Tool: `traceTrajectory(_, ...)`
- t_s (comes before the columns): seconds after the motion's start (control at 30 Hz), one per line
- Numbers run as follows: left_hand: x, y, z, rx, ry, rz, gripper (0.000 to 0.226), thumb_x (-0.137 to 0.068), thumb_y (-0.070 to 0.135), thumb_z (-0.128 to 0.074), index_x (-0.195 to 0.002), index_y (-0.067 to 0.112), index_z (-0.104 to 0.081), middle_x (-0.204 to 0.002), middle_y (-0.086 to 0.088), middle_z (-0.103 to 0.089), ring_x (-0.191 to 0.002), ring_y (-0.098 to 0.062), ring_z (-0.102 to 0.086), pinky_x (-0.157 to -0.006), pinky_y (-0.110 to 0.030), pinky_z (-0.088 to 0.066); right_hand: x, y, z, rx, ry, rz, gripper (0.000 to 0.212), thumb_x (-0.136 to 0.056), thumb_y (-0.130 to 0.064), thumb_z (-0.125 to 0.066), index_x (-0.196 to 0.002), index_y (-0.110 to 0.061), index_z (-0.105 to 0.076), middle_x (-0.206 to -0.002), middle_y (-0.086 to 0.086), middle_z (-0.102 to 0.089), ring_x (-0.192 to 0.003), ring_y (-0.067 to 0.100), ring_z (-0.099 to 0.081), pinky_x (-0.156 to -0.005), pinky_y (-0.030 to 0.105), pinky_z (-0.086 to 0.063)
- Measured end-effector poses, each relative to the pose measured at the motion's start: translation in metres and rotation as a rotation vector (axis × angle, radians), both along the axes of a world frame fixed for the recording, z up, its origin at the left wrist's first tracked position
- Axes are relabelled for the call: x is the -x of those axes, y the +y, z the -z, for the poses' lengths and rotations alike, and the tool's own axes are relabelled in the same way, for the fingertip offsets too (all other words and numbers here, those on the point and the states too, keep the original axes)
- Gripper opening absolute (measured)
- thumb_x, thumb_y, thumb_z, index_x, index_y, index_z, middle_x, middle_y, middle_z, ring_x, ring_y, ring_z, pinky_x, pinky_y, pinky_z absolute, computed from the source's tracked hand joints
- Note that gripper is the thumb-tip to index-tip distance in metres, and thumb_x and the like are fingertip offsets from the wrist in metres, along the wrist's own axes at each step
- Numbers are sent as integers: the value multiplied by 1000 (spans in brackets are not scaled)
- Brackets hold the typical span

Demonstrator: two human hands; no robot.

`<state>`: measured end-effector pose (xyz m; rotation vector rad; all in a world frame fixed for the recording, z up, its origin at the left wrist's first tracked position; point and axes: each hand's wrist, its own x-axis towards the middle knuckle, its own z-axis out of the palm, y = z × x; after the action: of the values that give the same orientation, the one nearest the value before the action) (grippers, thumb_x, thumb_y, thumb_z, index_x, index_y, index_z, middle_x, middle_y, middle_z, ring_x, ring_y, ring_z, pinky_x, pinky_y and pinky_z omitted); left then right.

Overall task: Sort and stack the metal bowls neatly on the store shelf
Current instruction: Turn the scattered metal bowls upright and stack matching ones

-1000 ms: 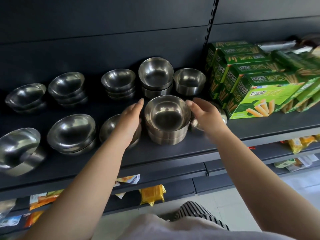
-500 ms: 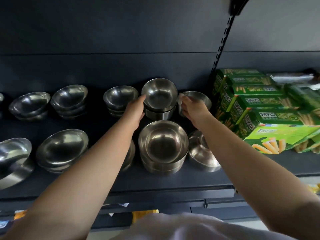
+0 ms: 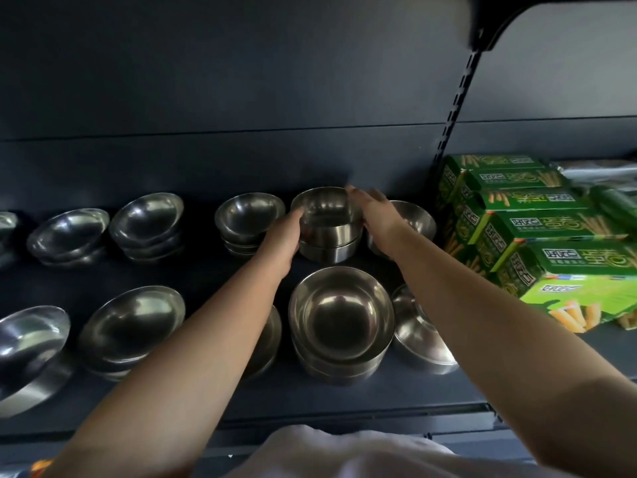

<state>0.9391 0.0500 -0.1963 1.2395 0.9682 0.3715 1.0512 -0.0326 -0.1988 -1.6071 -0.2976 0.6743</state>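
1. Under my fingers runs a dark shelf (image 3: 344, 395), with a dark back panel (image 3: 241, 98) rising straight behind them and a slotted upright rail (image 3: 460, 84) off to their right
2. My left hand (image 3: 284, 236) is pressed against the left wall of the back bowl stack (image 3: 327, 232), fingers curled round its side, so it grips that stack
3. My right hand (image 3: 375, 212) lies against the right side of the same stack; its fingertips are blurred, so I cannot tell whether they curl round the rim or lie straight
4. Just nearer me than my fingers sits the front bowl stack (image 3: 341, 322), between my two forearms
5. Right of my right hand, a single bowl (image 3: 417, 219) stands partly hidden behind my wrist, and a tilted bowl (image 3: 418, 336) lies under my right forearm
6. Left of my left hand are more bowl piles (image 3: 144, 219), in a back row and a front row
7. Well to the right of my fingers, green snack boxes (image 3: 551, 250) are piled beyond the rail
8. Below, near my chest, pale cloth (image 3: 344, 453) fills the bottom edge
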Motion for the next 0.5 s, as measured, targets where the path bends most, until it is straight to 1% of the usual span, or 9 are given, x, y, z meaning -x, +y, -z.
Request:
traceTrajectory(0.07,0,2,-2,25,-19,9,39,-98,29,-41,-133,12,-45,-136,-3,-48,-122,-16,-45,-91,-26,-34,1,1,-2,2,7,18,89,-63,-58,-66,-139,-19,-41,-136,2,-52,-128,23,-46,-113,41,-30)
traceTrajectory(0.1,-1,2,-2,36,-27,8,38,-98,28,-40,-132,12,-46,-128,-2,-53,-111,-12,-49,-89,-25,-35,0,3,0,9,15,16,94,-56,-61,-65,-138,-20,-43,-135,2,-53,-126,23,-47,-113,41,-31)
traceTrajectory(0.13,-1,3,-3,41,-34,3,36,-98,27,-40,-130,11,-47,-113,1,-57,-97,-9,-50,-85,-23,-37,-1,4,2,12,13,12,96,-51,-62,-63,-136,-20,-45,-134,2,-54,-125,23,-48,-112,41,-32)
traceTrajectory(0.2,-1,2,-2,44,-43,-16,35,-98,24,-41,-128,8,-47,-85,7,-51,-74,-3,-45,-79,-22,-39,-2,6,9,24,20,11,102,-46,-64,-64,-135,-19,-47,-133,3,-55,-123,23,-50,-110,41,-35)
traceTrajectory(0.3,-1,2,1,64,-55,-16,36,-97,24,-44,-129,8,-46,-82,8,-47,-76,-3,-45,-89,-27,-38,-3,6,16,29,29,5,116,-37,-68,-64,-140,-20,-41,-138,2,-51,-126,22,-48,-110,40,-36)
traceTrajectory(0.33,0,2,1,77,-66,-17,37,-97,24,-44,-130,8,-45,-86,9,-49,-84,-5,-48,-94,-28,-38,-3,5,15,28,31,3,114,-41,-68,-65,-141,-20,-40,-138,2,-51,-127,22,-47,-110,40,-35)
traceTrajectory(0.4,1,4,2,105,-75,-19,38,-98,24,-43,-132,9,-44,-101,8,-49,-101,-9,-46,-101,-30,-36,1,3,8,32,43,2,93,-59,-60,-67,-138,-18,-43,-135,5,-53,-124,23,-49,-110,40,-36)
traceTrajectory(0.47,1,3,2,105,-76,-11,36,-98,24,-42,-131,10,-45,-105,6,-49,-101,-9,-47,-100,-30,-36,2,2,5,22,59,8,64,-78,-46,-65,-132,-16,-49,-128,7,-58,-118,24,-53,-108,40,-38)
traceTrajectory(0.5,1,3,2,99,-75,-7,35,-98,24,-43,-129,10,-46,-104,5,-50,-98,-8,-47,-99,-29,-37,1,1,6,7,76,14,55,-83,-42,-63,-130,-15,-51,-124,7,-60,-115,24,-55,-106,39,-40)
